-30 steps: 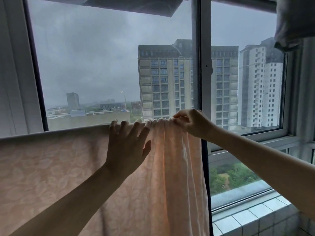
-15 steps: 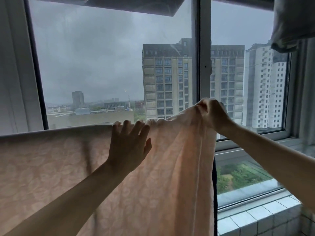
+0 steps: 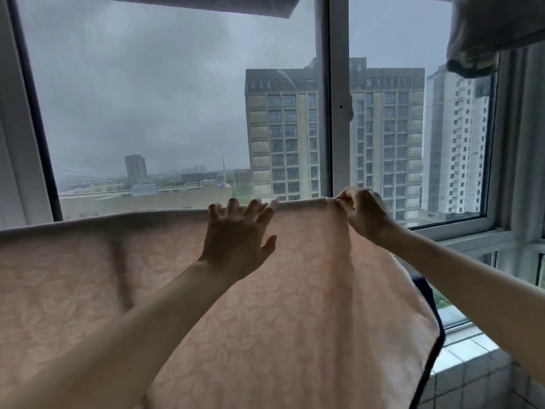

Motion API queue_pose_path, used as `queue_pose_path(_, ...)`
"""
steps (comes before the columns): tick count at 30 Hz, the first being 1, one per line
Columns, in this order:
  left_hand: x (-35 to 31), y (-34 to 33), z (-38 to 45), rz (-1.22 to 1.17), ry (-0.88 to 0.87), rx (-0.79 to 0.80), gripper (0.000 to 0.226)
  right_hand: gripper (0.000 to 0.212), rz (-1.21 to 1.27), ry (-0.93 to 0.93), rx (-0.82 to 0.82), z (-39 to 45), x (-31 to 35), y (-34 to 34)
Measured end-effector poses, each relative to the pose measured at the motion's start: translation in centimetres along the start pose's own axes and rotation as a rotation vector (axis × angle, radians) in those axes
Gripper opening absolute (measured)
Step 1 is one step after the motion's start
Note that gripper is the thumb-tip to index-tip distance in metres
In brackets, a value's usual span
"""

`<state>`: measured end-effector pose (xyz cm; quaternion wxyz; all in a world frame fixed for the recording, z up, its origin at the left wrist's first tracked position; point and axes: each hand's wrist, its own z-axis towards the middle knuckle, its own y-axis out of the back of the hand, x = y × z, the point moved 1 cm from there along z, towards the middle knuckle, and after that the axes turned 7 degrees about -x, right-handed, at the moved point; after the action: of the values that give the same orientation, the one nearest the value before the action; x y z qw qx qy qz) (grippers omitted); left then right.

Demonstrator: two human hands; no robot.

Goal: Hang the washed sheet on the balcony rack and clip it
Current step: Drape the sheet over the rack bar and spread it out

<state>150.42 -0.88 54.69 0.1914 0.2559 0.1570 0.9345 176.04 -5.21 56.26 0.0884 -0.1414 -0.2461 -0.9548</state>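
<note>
Rightward along the top fold, the right hand point(image 3: 365, 216) has drawn the bunched sheet point(image 3: 265, 305) out flat since a second ago; its grip now pinches the upper edge right of centre. Spread wide, the left hand point(image 3: 236, 240) lies with straight fingers against the cloth at mid-frame. Peach and leaf-patterned, the sheet hangs across the lower frame, cut off left and below, hiding the rack. Another cloth point(image 3: 489, 33) hangs upper right, cropped.

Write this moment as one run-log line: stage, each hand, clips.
stage: spreading sheet over rack | left hand: flat on top edge | right hand: pinching top edge | clips: none visible
</note>
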Motion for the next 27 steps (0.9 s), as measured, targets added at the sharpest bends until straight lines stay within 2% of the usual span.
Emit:
queue_pose_path(6,0.1,-0.1,-0.1,0.051,0.014,0.012,0.067,0.016,0.1,0.011,0.055,-0.6,0.6,-0.3)
queue_pose_path(12,0.6,-0.1,-0.4,0.078,0.024,0.026,0.067,0.016,0.345,-0.08,0.088,-1.1,1.9,-0.8)
queue_pose_path(15,0.7,-0.1,-0.5,0.075,0.03,0.018,0.067,0.008,0.327,-0.085,0.2,-1.7,1.4,-1.4)
queue_pose_path(18,0.7,-0.3,-0.6,0.071,0.024,-0.005,0.066,0.013,0.285,-0.064,0.32,-2.6,0.6,-2.2)
queue_pose_path(21,0.8,-0.6,-0.5,0.056,0.019,-0.026,0.066,0.013,0.325,-0.156,0.273,-3.0,-0.4,-2.2)
queue_pose_path(24,0.9,-0.9,-0.6,0.05,0.013,-0.049,0.067,0.021,0.469,-0.387,0.096,-1.5,-1.4,-1.0)
queue_pose_path(27,0.7,-1.0,-0.7,0.041,0.004,-0.069,0.066,0.021,0.383,-0.367,-0.003,0.2,-1.5,-0.3)
